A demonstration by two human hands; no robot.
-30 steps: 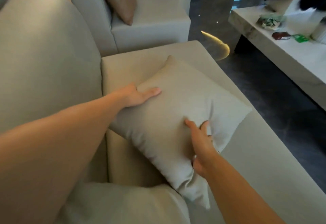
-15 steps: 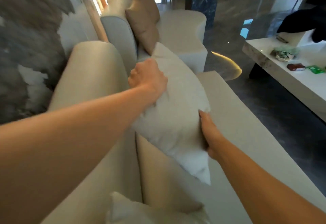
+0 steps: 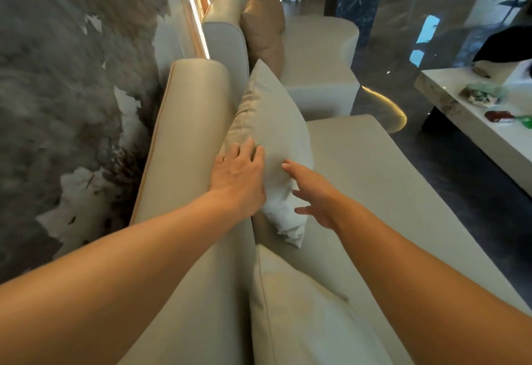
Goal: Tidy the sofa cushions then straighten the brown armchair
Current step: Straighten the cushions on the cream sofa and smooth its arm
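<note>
Both hands, left hand [image 3: 239, 177] and right hand [image 3: 313, 192], steady the cushion [image 3: 273, 134] (unlabelled).

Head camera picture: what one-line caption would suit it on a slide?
Left hand and right hand, both open, steady a beige cushion standing on edge against the sofa backrest.

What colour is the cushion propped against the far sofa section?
Brown cushion, clearest in the head view.

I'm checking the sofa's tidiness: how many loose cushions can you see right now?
3: a beige cushion upright against the sofa back between both hands, another beige one nearest the camera, and a brown cushion farther back. Others may be hidden.
</note>
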